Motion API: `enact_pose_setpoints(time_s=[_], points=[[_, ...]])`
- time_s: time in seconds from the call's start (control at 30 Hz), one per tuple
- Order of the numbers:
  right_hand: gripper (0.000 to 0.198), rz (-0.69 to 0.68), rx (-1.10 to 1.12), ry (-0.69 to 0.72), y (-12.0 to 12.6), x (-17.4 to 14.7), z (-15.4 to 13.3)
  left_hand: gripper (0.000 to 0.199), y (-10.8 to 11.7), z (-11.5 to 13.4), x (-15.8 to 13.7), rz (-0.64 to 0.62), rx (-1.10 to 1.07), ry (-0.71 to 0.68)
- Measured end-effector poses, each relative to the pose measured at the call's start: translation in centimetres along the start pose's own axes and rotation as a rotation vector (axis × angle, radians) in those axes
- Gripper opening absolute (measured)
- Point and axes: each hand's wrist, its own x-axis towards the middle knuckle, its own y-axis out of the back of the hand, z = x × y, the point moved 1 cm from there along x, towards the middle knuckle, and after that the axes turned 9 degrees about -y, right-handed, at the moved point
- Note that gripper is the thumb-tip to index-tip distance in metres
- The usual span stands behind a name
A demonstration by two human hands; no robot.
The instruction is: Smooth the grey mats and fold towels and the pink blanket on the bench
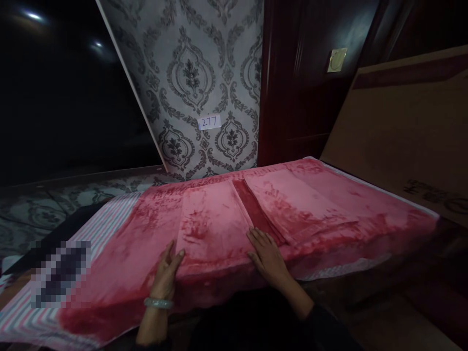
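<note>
A pink plush garment (215,219) lies flat on a larger pink plush cloth, folded into a rectangular panel. At its near left corner is my left hand (166,273), thumb and fingers apart, with a pale green bangle (158,303) on the wrist. My right hand (268,256) rests flat on the near right edge, fingers stretched out. A second folded pink plush piece (296,204) lies to the right, with a strip of darker red plush between the two. The exact kind of the folded pieces is hard to make out.
Under the plush cloth (139,243) shows a striped sheet (113,219) at the left. A large cardboard box (402,131) stands at the right. Behind are patterned wallpaper with a paper label (209,122) reading 277, a black screen (66,97) and a dark red door (303,87).
</note>
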Motion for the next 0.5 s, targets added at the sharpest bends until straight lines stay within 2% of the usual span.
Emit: enact_pose_setpoints(time_s=[0.1, 0.23, 0.37, 0.5], points=[[0.057, -0.044, -0.013, -0.036, 1.7, 0.0, -1.6, 0.060, -0.3, 0.0, -0.1, -0.016, -0.035, 0.036], [0.076, -0.071, 0.013, 0.077, 3.1, 0.6, -5.8, 0.062, -1.5, 1.3, -0.2, 0.024, -0.074, 0.046], [0.095, -0.191, 0.050, 0.133, 1.7, 1.9, -9.3, 0.068, -3.3, 4.3, -0.6, -0.011, -0.146, 0.031], [0.093, -0.244, 0.051, 0.067, -0.4, 2.9, -10.2, 0.067, -3.7, 5.5, -0.6, -0.054, -0.235, 0.095]])
